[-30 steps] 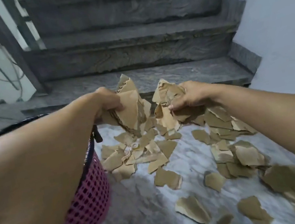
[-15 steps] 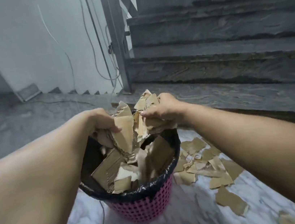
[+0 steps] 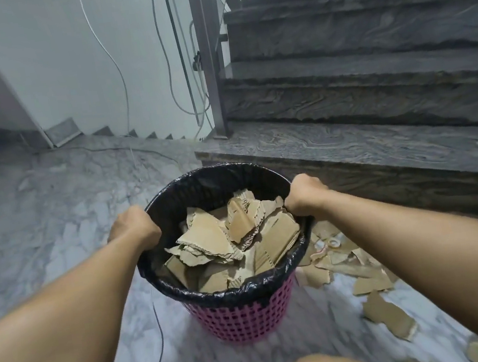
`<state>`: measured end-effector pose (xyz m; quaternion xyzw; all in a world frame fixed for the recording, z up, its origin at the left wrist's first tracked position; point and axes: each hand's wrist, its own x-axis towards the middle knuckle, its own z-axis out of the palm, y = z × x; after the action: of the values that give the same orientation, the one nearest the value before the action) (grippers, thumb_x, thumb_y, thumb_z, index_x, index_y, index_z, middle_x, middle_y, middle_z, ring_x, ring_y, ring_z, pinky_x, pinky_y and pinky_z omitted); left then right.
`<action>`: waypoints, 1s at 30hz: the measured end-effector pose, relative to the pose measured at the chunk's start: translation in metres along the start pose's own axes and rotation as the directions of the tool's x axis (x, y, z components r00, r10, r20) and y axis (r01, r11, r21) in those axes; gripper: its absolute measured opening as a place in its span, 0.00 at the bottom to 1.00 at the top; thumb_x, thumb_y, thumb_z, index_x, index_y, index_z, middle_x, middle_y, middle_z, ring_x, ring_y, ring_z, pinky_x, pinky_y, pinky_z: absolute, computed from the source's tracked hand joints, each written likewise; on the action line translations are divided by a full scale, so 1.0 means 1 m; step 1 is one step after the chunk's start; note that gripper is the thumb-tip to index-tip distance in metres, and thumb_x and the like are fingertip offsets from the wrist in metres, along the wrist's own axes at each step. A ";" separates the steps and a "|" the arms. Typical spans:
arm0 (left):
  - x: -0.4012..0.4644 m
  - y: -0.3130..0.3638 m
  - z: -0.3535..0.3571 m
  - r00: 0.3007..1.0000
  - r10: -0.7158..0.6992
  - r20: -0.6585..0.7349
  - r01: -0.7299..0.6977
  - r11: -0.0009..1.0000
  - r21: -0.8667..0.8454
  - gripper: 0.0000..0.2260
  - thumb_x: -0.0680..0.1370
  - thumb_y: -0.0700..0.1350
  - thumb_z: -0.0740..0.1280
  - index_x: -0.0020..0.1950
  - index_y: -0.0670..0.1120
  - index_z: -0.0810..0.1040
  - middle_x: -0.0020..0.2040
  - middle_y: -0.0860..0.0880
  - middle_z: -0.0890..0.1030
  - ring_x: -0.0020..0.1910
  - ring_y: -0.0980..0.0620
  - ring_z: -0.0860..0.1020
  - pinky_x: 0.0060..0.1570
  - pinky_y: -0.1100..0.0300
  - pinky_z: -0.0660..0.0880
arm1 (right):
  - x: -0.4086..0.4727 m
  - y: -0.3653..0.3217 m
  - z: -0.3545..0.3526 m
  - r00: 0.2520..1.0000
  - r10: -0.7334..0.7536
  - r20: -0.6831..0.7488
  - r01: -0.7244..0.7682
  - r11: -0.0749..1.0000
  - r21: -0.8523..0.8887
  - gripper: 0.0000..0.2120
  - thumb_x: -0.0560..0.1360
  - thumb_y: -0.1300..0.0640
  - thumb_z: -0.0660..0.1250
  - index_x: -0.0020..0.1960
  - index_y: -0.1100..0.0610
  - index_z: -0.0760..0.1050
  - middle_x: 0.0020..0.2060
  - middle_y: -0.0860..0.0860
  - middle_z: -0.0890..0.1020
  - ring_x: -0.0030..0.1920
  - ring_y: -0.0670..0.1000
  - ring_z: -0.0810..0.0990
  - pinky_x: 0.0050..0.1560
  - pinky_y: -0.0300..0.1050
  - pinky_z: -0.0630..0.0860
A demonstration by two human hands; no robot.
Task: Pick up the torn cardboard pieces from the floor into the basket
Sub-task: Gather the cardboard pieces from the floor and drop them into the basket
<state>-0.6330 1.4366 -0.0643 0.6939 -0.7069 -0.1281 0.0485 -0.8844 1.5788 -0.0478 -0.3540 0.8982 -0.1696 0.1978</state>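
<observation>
Head view: left hand [image 3: 133,226] and right hand [image 3: 304,194], each grip curled round basket [image 3: 244,315] rim; cardboard pieces [image 3: 234,243] inside, more on floor [image 3: 52,213].

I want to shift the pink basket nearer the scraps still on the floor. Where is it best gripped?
At the rim, from above, on opposite sides, as the left hand and right hand hold it now. The pink basket stands upright, round and open-topped, with cardboard pieces piled inside, so level lifting suits it.
</observation>
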 end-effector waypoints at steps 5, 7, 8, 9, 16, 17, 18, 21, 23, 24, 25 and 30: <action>0.012 -0.010 -0.026 0.994 -0.054 -0.099 0.051 0.998 -0.031 0.08 0.72 0.38 0.67 0.49 0.36 0.75 0.53 0.35 0.79 0.53 0.36 0.78 0.49 0.52 0.76 | -0.001 -0.014 -0.011 0.996 -0.070 0.053 0.052 0.955 0.292 0.03 0.75 0.66 0.65 0.42 0.63 0.73 0.45 0.61 0.81 0.40 0.62 0.83 0.36 0.56 0.84; 0.020 -0.018 -0.045 0.985 -0.058 -0.163 0.060 0.998 0.005 0.07 0.73 0.38 0.68 0.46 0.36 0.73 0.53 0.33 0.78 0.54 0.35 0.78 0.52 0.50 0.76 | -0.007 -0.031 -0.013 0.989 -0.114 0.093 0.069 0.918 0.391 0.05 0.74 0.70 0.65 0.40 0.65 0.72 0.41 0.60 0.79 0.35 0.60 0.82 0.26 0.51 0.81; 0.024 -0.022 -0.054 0.980 -0.063 -0.188 0.069 0.997 0.023 0.08 0.73 0.38 0.69 0.47 0.36 0.73 0.54 0.32 0.78 0.54 0.34 0.78 0.52 0.50 0.76 | -0.010 -0.038 -0.012 0.985 -0.130 0.111 0.071 0.903 0.424 0.06 0.74 0.71 0.65 0.40 0.65 0.72 0.40 0.60 0.79 0.34 0.59 0.81 0.24 0.49 0.80; 0.029 -0.027 -0.062 0.976 -0.071 -0.208 0.080 0.996 0.038 0.10 0.72 0.38 0.69 0.49 0.34 0.74 0.55 0.31 0.78 0.56 0.34 0.77 0.53 0.49 0.76 | -0.013 -0.046 -0.010 0.981 -0.146 0.127 0.076 0.893 0.444 0.06 0.74 0.72 0.65 0.39 0.65 0.72 0.40 0.59 0.78 0.33 0.58 0.81 0.23 0.48 0.79; 0.034 -0.052 -0.064 0.970 -0.116 -0.213 0.133 0.989 0.069 0.13 0.71 0.37 0.70 0.52 0.31 0.77 0.54 0.30 0.78 0.54 0.33 0.78 0.51 0.49 0.76 | -0.013 -0.056 0.018 0.975 -0.172 0.141 0.094 0.894 0.439 0.04 0.74 0.70 0.64 0.42 0.65 0.73 0.45 0.61 0.79 0.37 0.64 0.82 0.27 0.55 0.82; 0.030 -0.051 -0.058 0.974 -0.118 -0.194 0.131 0.990 0.059 0.12 0.71 0.38 0.70 0.51 0.32 0.78 0.52 0.31 0.78 0.52 0.33 0.78 0.50 0.50 0.76 | -0.011 -0.052 0.020 0.978 -0.162 0.129 0.094 0.901 0.424 0.02 0.74 0.69 0.64 0.44 0.65 0.74 0.46 0.61 0.80 0.39 0.64 0.83 0.30 0.57 0.83; 0.027 -0.050 -0.051 0.979 -0.114 -0.170 0.124 0.991 0.046 0.11 0.71 0.38 0.69 0.51 0.33 0.79 0.51 0.32 0.79 0.51 0.34 0.78 0.49 0.50 0.76 | -0.008 -0.046 0.021 0.982 -0.148 0.115 0.090 0.909 0.408 0.02 0.74 0.68 0.64 0.46 0.65 0.75 0.46 0.62 0.80 0.40 0.64 0.83 0.32 0.58 0.83; 0.020 -0.036 -0.028 0.993 -0.068 -0.097 0.068 0.998 -0.004 0.09 0.70 0.37 0.69 0.49 0.35 0.81 0.47 0.34 0.80 0.47 0.36 0.79 0.46 0.52 0.76 | 0.000 -0.024 0.018 0.993 -0.103 0.050 0.078 0.929 0.361 0.06 0.72 0.68 0.65 0.48 0.66 0.78 0.46 0.62 0.82 0.40 0.64 0.84 0.33 0.58 0.83; 0.018 -0.026 -0.016 0.997 -0.037 -0.074 0.035 0.999 -0.026 0.09 0.70 0.37 0.69 0.49 0.36 0.80 0.47 0.34 0.81 0.47 0.36 0.79 0.46 0.52 0.77 | 0.006 -0.011 0.013 0.996 -0.085 0.003 0.079 0.934 0.348 0.08 0.71 0.68 0.65 0.48 0.66 0.79 0.46 0.61 0.81 0.40 0.64 0.84 0.32 0.58 0.83; 0.018 -0.019 -0.010 0.998 -0.021 -0.064 0.019 0.999 -0.030 0.10 0.70 0.37 0.69 0.49 0.35 0.80 0.47 0.34 0.81 0.47 0.36 0.80 0.46 0.52 0.77 | 0.009 -0.003 0.009 0.997 -0.072 -0.023 0.076 0.932 0.353 0.08 0.71 0.69 0.66 0.49 0.66 0.79 0.47 0.61 0.81 0.40 0.64 0.84 0.33 0.59 0.83; 0.017 -0.012 -0.005 0.998 -0.003 -0.057 0.001 0.999 -0.035 0.10 0.70 0.37 0.68 0.49 0.35 0.80 0.48 0.34 0.81 0.47 0.36 0.80 0.46 0.52 0.77 | 0.013 0.003 0.006 0.997 -0.057 -0.049 0.071 0.928 0.365 0.09 0.71 0.68 0.67 0.51 0.65 0.79 0.47 0.60 0.80 0.41 0.64 0.84 0.34 0.59 0.83; 0.017 0.023 0.008 0.995 0.054 -0.078 -0.057 0.998 -0.035 0.11 0.72 0.38 0.68 0.52 0.35 0.78 0.51 0.33 0.80 0.51 0.35 0.79 0.47 0.52 0.75 | 0.031 0.026 -0.005 0.981 0.010 -0.196 0.067 0.923 0.379 0.08 0.73 0.66 0.70 0.51 0.63 0.80 0.52 0.60 0.81 0.50 0.61 0.82 0.49 0.56 0.82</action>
<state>-0.6574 1.4211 -0.0685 0.6773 -0.7211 -0.1130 0.0921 -0.9222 1.5761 -0.0620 -0.3033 0.8574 -0.3785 0.1720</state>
